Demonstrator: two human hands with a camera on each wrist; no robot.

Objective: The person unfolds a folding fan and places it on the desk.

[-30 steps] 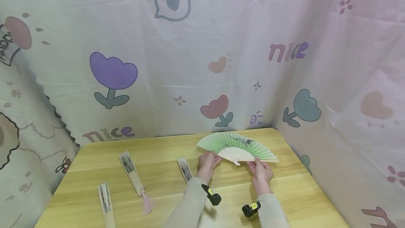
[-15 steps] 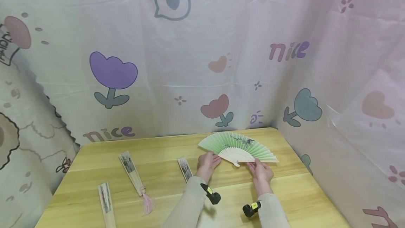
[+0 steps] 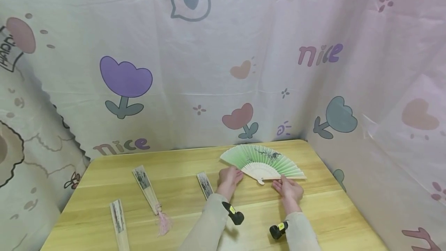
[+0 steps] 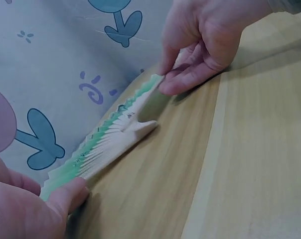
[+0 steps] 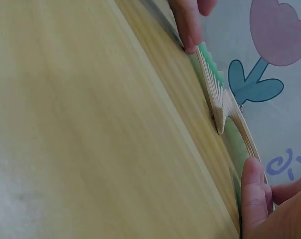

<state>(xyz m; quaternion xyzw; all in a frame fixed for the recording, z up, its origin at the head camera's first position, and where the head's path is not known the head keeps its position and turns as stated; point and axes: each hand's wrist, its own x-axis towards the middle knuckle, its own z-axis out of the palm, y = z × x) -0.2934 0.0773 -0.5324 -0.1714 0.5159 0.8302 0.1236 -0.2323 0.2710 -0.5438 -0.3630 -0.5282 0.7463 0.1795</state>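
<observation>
A green folding fan with pale ribs and a dark branch print is spread wide at the back right of the table. At its left end, my left hand pinches the edge between thumb and fingers. My right hand pinches the straight guard stick on the other side. Seen from the left wrist, the fan stands tilted between the two hands, its pivot end jutting toward me. The right wrist view shows the thumb lying along the guard.
Closed folding fans lie to the left: one with a pink tassel, one at the front left, and one partly hidden by my left arm. A patterned curtain hangs behind the wooden table.
The head view has shifted a little. Both hands keep their hold on the spread fan, which stays nearly in place; its left end has moved very slightly right.
</observation>
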